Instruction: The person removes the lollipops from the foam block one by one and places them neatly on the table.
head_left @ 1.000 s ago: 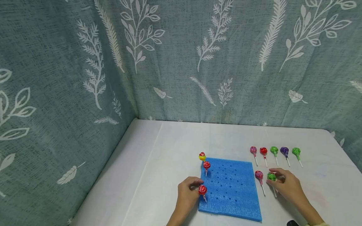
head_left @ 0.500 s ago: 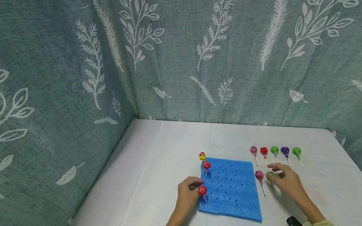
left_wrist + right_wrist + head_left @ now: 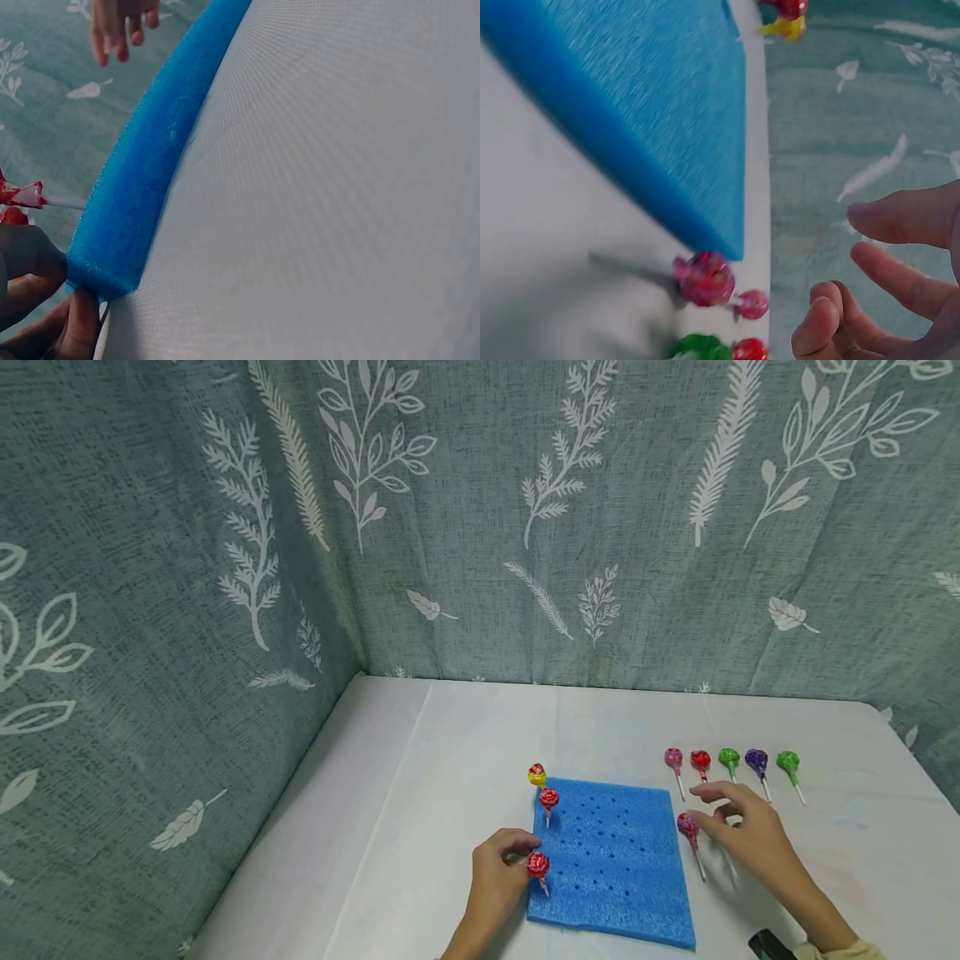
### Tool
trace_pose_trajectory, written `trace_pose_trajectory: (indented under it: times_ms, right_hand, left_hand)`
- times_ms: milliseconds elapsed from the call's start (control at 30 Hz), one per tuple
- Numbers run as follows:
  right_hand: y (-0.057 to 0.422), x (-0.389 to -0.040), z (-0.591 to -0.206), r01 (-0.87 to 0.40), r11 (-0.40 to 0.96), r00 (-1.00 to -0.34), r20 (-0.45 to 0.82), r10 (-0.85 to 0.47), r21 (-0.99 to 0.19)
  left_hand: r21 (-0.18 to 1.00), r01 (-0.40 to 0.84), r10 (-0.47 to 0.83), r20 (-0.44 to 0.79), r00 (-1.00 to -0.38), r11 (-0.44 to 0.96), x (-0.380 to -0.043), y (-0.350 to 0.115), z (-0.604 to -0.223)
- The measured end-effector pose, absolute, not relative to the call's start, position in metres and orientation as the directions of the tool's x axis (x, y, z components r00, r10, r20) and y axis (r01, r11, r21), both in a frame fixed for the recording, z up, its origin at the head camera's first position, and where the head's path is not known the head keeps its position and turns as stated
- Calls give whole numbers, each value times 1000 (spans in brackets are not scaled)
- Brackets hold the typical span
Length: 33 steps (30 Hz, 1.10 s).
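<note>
In the head view my left hand [image 3: 497, 877] grips the left edge of a blue foam board [image 3: 600, 893] dotted with small holes; the left wrist view shows its fingers pinching a corner of the board [image 3: 142, 180]. A red lollipop [image 3: 537, 864] stands in the board beside that hand, with another red lollipop [image 3: 549, 798] and a red-and-yellow lollipop [image 3: 537, 775] farther back. My right hand [image 3: 753, 835] hovers with thumb and forefinger apart, nothing between them, close to a pink lollipop [image 3: 686, 827] on the table. A green lollipop beneath this hand is mostly hidden.
On the white table [image 3: 420, 793], a back row holds a pink lollipop [image 3: 673, 758], a red lollipop [image 3: 701, 761], two green ones and a purple lollipop [image 3: 757, 762]. A patterned green curtain [image 3: 480, 527] rises behind and to the left.
My right hand has moved off the green lollipop, leftward toward the pink one in the front row. The left hand has stayed on the board's edge.
</note>
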State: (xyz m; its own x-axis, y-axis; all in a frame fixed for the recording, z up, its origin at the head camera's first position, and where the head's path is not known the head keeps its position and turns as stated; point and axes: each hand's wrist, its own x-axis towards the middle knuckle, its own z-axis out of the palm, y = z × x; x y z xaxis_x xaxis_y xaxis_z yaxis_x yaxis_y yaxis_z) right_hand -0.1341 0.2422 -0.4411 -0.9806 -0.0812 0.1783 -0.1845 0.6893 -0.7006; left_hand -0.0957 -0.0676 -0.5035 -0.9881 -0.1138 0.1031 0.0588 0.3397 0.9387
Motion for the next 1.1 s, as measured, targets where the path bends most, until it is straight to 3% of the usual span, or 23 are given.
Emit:
trace_pose_trajectory:
  times_ms: [1100]
  right_hand:
    - [177, -128, -426, -237, 539, -971, 173, -167, -808]
  left_hand:
    - [941, 65, -126, 113, -986, 333, -96, -68, -506]
